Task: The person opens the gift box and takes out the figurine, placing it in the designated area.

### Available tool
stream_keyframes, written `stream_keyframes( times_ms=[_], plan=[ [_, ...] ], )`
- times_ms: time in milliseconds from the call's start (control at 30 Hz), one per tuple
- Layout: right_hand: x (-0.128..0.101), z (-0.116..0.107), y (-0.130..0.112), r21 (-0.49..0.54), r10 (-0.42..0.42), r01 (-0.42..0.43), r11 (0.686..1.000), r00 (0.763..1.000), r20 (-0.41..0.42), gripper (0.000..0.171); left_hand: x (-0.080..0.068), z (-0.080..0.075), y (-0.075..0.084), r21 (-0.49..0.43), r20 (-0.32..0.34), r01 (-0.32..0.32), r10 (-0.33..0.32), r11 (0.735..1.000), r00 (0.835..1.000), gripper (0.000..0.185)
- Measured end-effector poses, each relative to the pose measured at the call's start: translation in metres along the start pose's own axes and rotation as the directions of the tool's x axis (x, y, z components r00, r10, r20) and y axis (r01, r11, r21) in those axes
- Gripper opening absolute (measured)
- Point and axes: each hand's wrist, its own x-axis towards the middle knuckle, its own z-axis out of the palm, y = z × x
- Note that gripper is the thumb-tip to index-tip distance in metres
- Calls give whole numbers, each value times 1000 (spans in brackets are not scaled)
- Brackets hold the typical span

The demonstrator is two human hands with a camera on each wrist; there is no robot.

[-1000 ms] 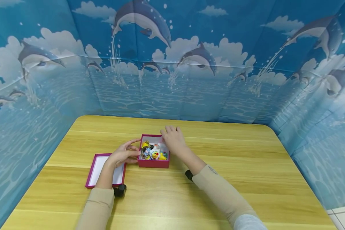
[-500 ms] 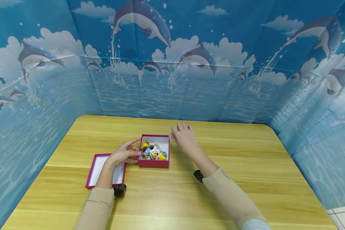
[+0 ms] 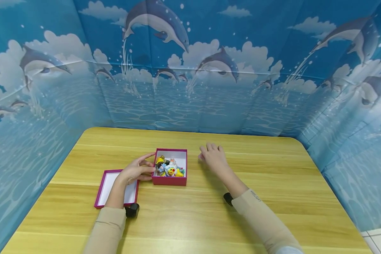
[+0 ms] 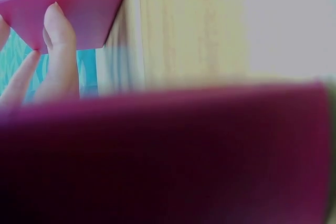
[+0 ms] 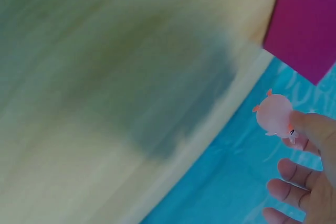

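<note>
Dolphin-and-cloud backdrop on three sides; yellow wood-grain counter filling lower frame. Centre of frame: magenta box, open-topped, heaped with small figurines. Lower left of box: magenta lid, inner side up, partly under left forearm. Left hand at box's left wall, fingers curled against it, bracing. Right hand right of box, apart from it, low over counter, pinching small pink figurine between thumb and fingertip, other fingers spread loosely. Risks, as judged: light pinch on smooth rounded piece, so possible slip and roll across counter; heaped contents liable to spill if box nudged; lid liable to shift under forearm.
</note>
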Motion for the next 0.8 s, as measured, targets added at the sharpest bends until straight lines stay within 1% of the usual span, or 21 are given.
stream_keyframes(
  times_ms=[100,300,533,800],
  plan=[
    [-2,4,2,-9,-1,1,1000,999,39,18,0,0,0,-2,1,1,-1,1000,1000,68],
    [-5,11,5,-1,-2,2,1000,996,85,18,-1,1,1,1,5,-5,5,1000,1000,68],
    [-6,16,7,25,0,-3,1000,994,112,17,-1,1,1,4,2,-5,5,1000,1000,68],
    [-6,18,7,56,9,-21,998,981,192,18,-1,0,0,6,9,-7,7,1000,1000,68]
  ],
)
